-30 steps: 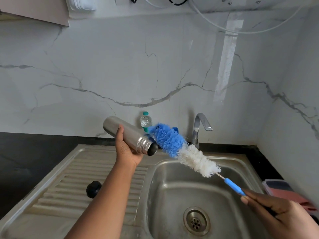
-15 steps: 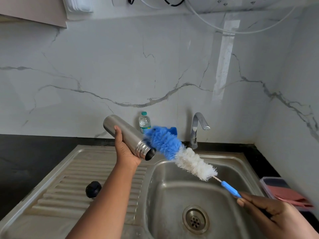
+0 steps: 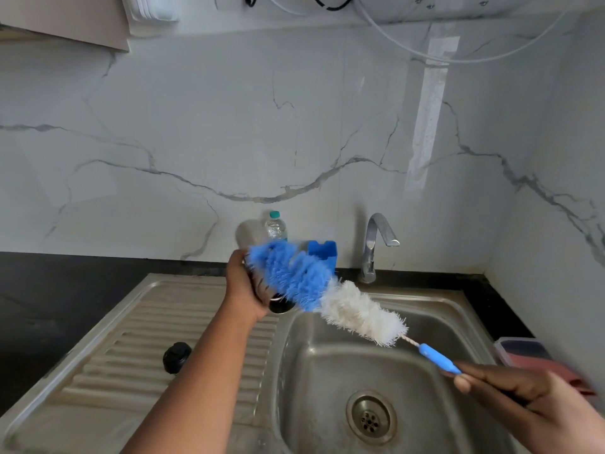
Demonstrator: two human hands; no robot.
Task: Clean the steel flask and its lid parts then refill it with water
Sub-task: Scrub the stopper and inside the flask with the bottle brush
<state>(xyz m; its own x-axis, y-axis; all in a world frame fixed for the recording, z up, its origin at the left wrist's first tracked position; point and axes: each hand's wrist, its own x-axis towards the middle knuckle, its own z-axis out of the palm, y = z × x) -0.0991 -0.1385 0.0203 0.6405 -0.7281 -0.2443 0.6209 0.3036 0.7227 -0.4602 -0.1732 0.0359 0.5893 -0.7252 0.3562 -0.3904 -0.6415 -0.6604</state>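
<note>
My left hand (image 3: 244, 290) grips the steel flask (image 3: 250, 235), held above the sink's left rim with its open mouth pointing down towards me; the flask is blurred and largely hidden behind the brush. My right hand (image 3: 530, 407) holds the blue handle of a long bottle brush (image 3: 327, 290) with blue bristles at the tip and white ones behind. The blue tip lies across the front of the flask, outside its mouth. A black lid part (image 3: 176, 357) sits on the ribbed drainboard.
The steel sink basin (image 3: 327, 388) with its drain (image 3: 371, 417) lies below the brush. A tap (image 3: 376, 244) stands at the back, with a small water bottle (image 3: 276, 226) and a blue holder (image 3: 322, 252) to its left. A pink-lidded box (image 3: 527, 352) is at the right.
The flask has swung from lying sideways to pointing its mouth down towards me. The brush's blue tip has moved left across the flask.
</note>
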